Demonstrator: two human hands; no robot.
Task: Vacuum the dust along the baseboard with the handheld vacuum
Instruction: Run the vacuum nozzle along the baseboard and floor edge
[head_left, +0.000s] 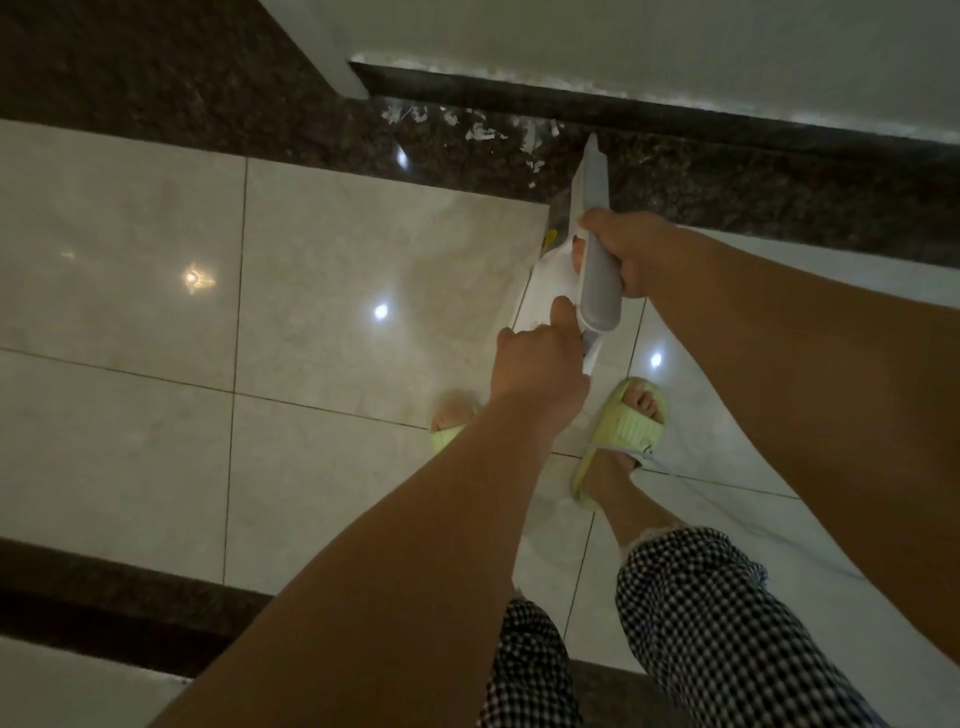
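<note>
A white and grey handheld vacuum (592, 208) points its narrow nozzle down at the dark stone floor strip just below the dark baseboard (571, 101). My right hand (631, 249) grips the vacuum's grey handle from the right. My left hand (540, 364) is closed on the rear end of the white body. White dust and paper scraps (483, 130) lie scattered on the dark strip to the left of the nozzle tip, close to the baseboard. More white specks line the baseboard's top edge.
A white wall (623, 36) rises above the baseboard, and a wall corner (332, 67) juts out at the upper left. Glossy beige tiles (322, 291) cover the floor. My feet in green slippers (623, 426) stand directly below the vacuum.
</note>
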